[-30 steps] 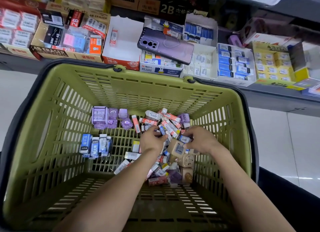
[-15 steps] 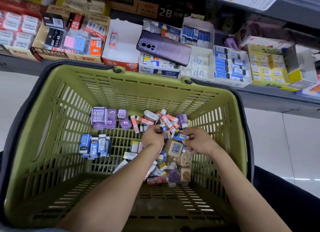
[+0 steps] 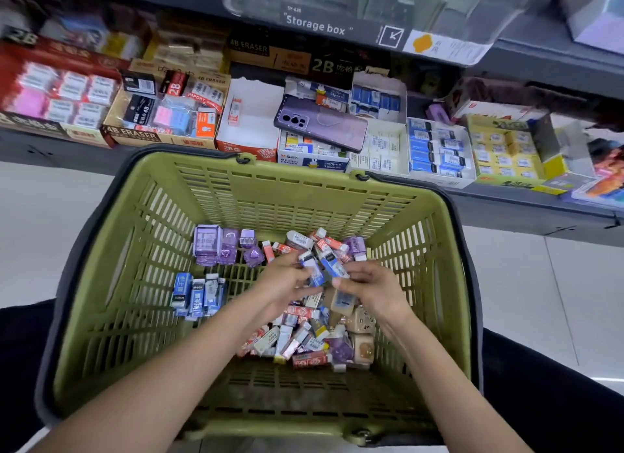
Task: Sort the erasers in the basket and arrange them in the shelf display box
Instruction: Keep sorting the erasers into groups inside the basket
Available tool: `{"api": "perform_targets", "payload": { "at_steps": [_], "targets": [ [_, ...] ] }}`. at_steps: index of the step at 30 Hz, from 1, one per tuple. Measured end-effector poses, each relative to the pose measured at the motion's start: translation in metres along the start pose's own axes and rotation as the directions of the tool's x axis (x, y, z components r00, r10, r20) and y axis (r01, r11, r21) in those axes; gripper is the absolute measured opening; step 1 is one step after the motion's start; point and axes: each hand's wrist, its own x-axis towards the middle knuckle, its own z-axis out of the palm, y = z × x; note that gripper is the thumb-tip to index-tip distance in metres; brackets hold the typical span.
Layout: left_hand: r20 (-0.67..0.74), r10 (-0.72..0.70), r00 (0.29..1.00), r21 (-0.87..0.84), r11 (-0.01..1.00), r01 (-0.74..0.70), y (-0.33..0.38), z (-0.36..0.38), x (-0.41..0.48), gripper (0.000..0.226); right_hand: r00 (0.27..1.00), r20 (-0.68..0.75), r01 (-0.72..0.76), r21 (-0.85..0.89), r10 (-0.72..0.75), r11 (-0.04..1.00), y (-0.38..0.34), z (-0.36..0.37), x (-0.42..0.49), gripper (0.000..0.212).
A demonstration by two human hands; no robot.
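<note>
Shelf [image 3: 506, 201] behind basket [image 3: 304, 168] | purple set [image 3: 223, 246], blue set [image 3: 196, 293] sorted, pile [image 3: 304, 341] left; I judge boxing unstarted | left hand [image 3: 287, 278], right hand [image 3: 369, 285] together, pinching blue erasers [image 3: 326, 261]

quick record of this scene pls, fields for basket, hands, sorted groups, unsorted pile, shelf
basket: green basket on the floor before the shelf
hands: left hand and right hand each pinch blue erasers above the pile; blurred
sorted groups: purple group at the far left of the floor of the basket; blue group nearer, left
unsorted: mixed pile on the right side
shelf: white display box holding one eraser; phone lying across the neighbouring boxes
</note>
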Motion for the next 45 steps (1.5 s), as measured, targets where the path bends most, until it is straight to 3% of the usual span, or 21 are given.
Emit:
{"api": "perform_targets", "payload": {
  "at_steps": [3,5,7,10,12,16,19,26,30,34,35,38,43,45],
  "targets": [
    [0.053,-0.013,0.998,-0.029,0.999,0.015,-0.001,0.001,-0.018,0.013,0.996,0.002,0.088,-0.081,-0.088,0.993,0.006,0.018,-0.008,0.028],
    [0.024,0.034,0.999,0.061,0.997,-0.036,-0.006,0.001,-0.026,0.023,0.985,0.073,0.169,-0.204,-0.158,0.964,0.006,0.022,-0.015,0.035],
    [-0.041,0.078,0.996,0.114,0.991,-0.073,-0.009,-0.002,-0.027,0.030,0.981,0.132,0.172,-0.219,-0.145,0.961,0.006,0.013,-0.019,0.041],
    [-0.097,0.075,0.993,0.098,0.993,-0.065,-0.006,-0.006,-0.031,0.038,0.991,0.005,0.124,-0.340,-0.130,0.932,0.014,-0.014,-0.011,0.047],
    [-0.099,0.085,0.991,0.090,0.993,-0.077,-0.003,-0.009,-0.031,0.048,0.987,-0.058,0.094,-0.539,-0.148,0.837,0.020,-0.026,-0.002,0.054],
    [-0.124,0.061,0.990,-0.032,0.997,-0.066,0.003,-0.016,-0.027,0.051,0.985,0.059,0.140,-0.816,-0.161,0.560,0.026,-0.024,0.016,0.055],
    [-0.121,0.063,0.991,-0.069,0.995,-0.071,0.007,-0.023,-0.023,0.038,0.985,0.118,0.165,-0.843,-0.124,0.511,0.027,-0.024,0.029,0.055],
    [-0.121,0.028,0.992,-0.140,0.989,-0.045,0.011,-0.029,-0.017,0.035,0.978,0.165,0.207,-0.865,-0.131,0.456,0.031,-0.028,0.052,0.037],
    [-0.119,0.023,0.993,-0.135,0.990,-0.039,0.011,-0.030,-0.014,0.029,0.962,0.238,0.264,-0.937,-0.134,0.229,0.015,-0.019,0.061,0.033],
    [-0.130,0.024,0.991,-0.123,0.992,-0.040,0.009,-0.033,-0.013,0.036,0.975,0.215,0.220,-0.971,-0.061,0.090,0.004,-0.016,0.072,0.034],
    [-0.135,0.024,0.991,-0.128,0.991,-0.042,0.009,-0.034,-0.012,0.036,0.976,0.211,0.216,-0.973,-0.059,0.088,0.004,-0.018,0.072,0.037],
    [-0.133,0.017,0.991,-0.130,0.991,-0.035,0.011,-0.033,-0.013,0.034,0.962,0.245,0.266,-0.938,-0.118,0.220,0.008,-0.024,0.066,0.031],
    [-0.134,0.008,0.991,-0.118,0.993,-0.024,0.010,-0.033,-0.012,0.032,0.863,0.433,0.484,-0.856,-0.259,0.184,0.019,-0.023,0.055,0.018],
    [-0.131,0.018,0.991,-0.111,0.993,-0.032,0.010,-0.033,-0.013,0.034,0.864,0.438,0.499,-0.812,-0.250,0.302,0.025,-0.016,0.054,0.018]
  ]
}}
